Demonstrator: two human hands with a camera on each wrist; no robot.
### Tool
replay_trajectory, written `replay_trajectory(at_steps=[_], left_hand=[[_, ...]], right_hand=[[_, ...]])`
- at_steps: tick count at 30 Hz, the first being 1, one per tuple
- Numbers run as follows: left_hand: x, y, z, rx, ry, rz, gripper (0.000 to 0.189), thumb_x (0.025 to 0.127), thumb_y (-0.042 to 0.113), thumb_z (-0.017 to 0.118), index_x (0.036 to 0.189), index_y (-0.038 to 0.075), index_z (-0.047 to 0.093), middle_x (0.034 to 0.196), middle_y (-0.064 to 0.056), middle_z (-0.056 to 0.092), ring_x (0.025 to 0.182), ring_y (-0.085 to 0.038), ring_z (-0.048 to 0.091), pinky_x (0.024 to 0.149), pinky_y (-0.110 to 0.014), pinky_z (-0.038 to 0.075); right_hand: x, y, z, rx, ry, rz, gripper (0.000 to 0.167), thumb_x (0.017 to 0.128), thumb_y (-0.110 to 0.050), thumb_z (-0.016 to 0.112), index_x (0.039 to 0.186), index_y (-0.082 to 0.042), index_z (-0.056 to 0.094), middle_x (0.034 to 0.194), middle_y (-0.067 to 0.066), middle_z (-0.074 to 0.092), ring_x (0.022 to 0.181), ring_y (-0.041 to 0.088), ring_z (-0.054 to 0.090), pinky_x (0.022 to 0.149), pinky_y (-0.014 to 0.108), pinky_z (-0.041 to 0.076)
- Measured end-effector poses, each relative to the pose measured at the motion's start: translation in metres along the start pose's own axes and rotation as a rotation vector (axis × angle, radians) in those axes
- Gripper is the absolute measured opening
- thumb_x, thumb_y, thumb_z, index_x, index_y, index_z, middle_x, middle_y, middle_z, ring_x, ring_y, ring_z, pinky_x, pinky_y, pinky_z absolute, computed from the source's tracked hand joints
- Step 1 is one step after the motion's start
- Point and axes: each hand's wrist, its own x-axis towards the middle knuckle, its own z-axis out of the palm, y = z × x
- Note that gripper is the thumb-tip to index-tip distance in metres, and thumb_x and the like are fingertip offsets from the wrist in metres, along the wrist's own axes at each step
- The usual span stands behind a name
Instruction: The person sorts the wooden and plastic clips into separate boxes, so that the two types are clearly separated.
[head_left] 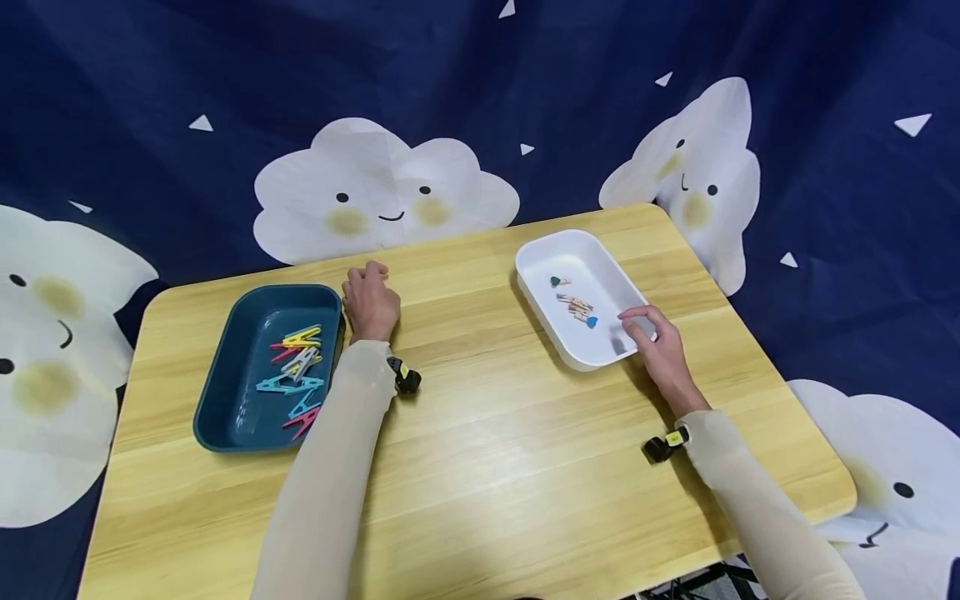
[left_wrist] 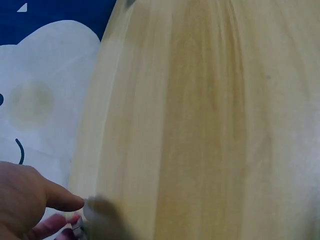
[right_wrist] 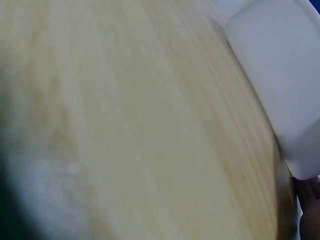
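My left hand (head_left: 371, 304) is at the right rim of the dark teal tray (head_left: 217, 367), over the table's far side. In the left wrist view its bent fingers pinch a small red clothespin (left_wrist: 78, 226) with a metal spring, mostly hidden by the hand. Several coloured plastic clothespins (head_left: 300, 364) lie in the teal tray. My right hand (head_left: 663, 350) reaches over the near right corner of the white tray (head_left: 542, 323), thumb and forefinger parted and nothing visible between them. Inside that tray lie several small wooden clips (head_left: 576, 307), with a blue heart and a green heart among them.
Both trays stand on a light wooden table (head_left: 480, 467), the teal one on the left and the white one on the right. A dark blue curtain (head_left: 450, 67) with printed clouds hangs behind the table's far edge.
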Motion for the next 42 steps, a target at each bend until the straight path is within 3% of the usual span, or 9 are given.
replay_trajectory(at_steps=[6,9,12,19,22,27,30,35,42], left_hand=[[-0.004,0.005,0.011,-0.032,-0.145,0.189,0.044,0.106,-0.009,0.049,0.146,0.006,0.061,0.139,-0.021,0.062,0.130,-0.043,0.058,0.113,-0.056,0.051],[-0.006,0.008,0.017,-0.052,-0.255,0.296,0.040,0.109,-0.004,0.054,0.147,0.006,0.062,0.139,-0.019,0.063,0.132,-0.039,0.058,0.112,-0.055,0.051],[-0.006,0.010,0.019,-0.048,-0.317,0.360,0.037,0.109,0.005,0.063,0.146,0.008,0.063,0.139,-0.017,0.064,0.133,-0.038,0.055,0.113,-0.054,0.049],[-0.009,-0.002,0.007,0.002,-0.334,0.363,0.042,0.104,0.021,0.075,0.142,0.006,0.065,0.131,-0.018,0.066,0.126,-0.039,0.054,0.118,-0.056,0.043],[-0.011,-0.005,0.005,-0.002,-0.336,0.351,0.033,0.106,0.022,0.074,0.134,0.006,0.069,0.126,-0.017,0.067,0.123,-0.039,0.054,0.112,-0.054,0.045],[-0.013,-0.011,0.010,-0.012,-0.306,0.360,0.020,0.108,0.021,0.071,0.122,0.007,0.076,0.119,-0.015,0.071,0.117,-0.037,0.057,0.108,-0.053,0.047],[-0.012,-0.011,0.016,-0.039,-0.298,0.398,0.019,0.108,0.021,0.072,0.119,0.008,0.078,0.115,-0.014,0.073,0.113,-0.035,0.059,0.105,-0.052,0.049],[-0.011,0.007,0.023,-0.153,-0.335,0.477,0.017,0.108,0.021,0.073,0.118,0.009,0.078,0.114,-0.012,0.073,0.110,-0.031,0.062,0.100,-0.048,0.053],[-0.018,0.059,0.031,-0.224,-0.432,0.550,0.017,0.108,0.027,0.073,0.119,0.015,0.077,0.119,-0.004,0.073,0.115,-0.026,0.064,0.102,-0.045,0.055]], right_hand=[[0.000,0.001,-0.001,0.006,0.002,-0.007,0.033,0.111,-0.026,0.061,0.128,0.001,0.071,0.144,0.016,0.065,0.143,0.019,0.049,0.115,0.029,0.033],[0.000,0.001,-0.001,0.008,0.007,-0.015,0.032,0.111,-0.026,0.062,0.127,0.000,0.071,0.142,0.015,0.065,0.139,0.015,0.049,0.113,0.027,0.033],[-0.001,0.001,-0.001,0.010,0.003,-0.021,0.032,0.111,-0.027,0.062,0.127,0.000,0.071,0.140,0.015,0.065,0.139,0.013,0.050,0.114,0.027,0.034],[0.001,0.000,-0.003,-0.002,-0.004,-0.013,0.034,0.112,-0.028,0.061,0.128,0.000,0.070,0.144,0.017,0.064,0.145,0.023,0.049,0.119,0.037,0.034],[0.002,0.001,-0.005,0.004,0.000,-0.005,0.034,0.112,-0.029,0.061,0.128,0.000,0.070,0.144,0.014,0.065,0.145,0.020,0.049,0.119,0.036,0.033],[0.001,0.002,-0.002,0.012,-0.008,-0.001,0.034,0.112,-0.028,0.061,0.129,0.000,0.070,0.145,0.016,0.064,0.145,0.021,0.048,0.118,0.035,0.033],[0.000,0.003,0.000,0.016,-0.011,-0.010,0.033,0.112,-0.027,0.062,0.128,0.001,0.070,0.143,0.016,0.064,0.145,0.024,0.049,0.120,0.037,0.033],[0.000,0.003,-0.001,0.008,0.000,-0.023,0.032,0.112,-0.027,0.062,0.127,0.000,0.071,0.138,0.011,0.065,0.140,0.017,0.051,0.118,0.033,0.034],[0.000,0.005,-0.001,0.003,0.009,-0.024,0.032,0.111,-0.028,0.063,0.126,-0.001,0.071,0.135,0.003,0.066,0.135,0.011,0.051,0.111,0.028,0.036]])
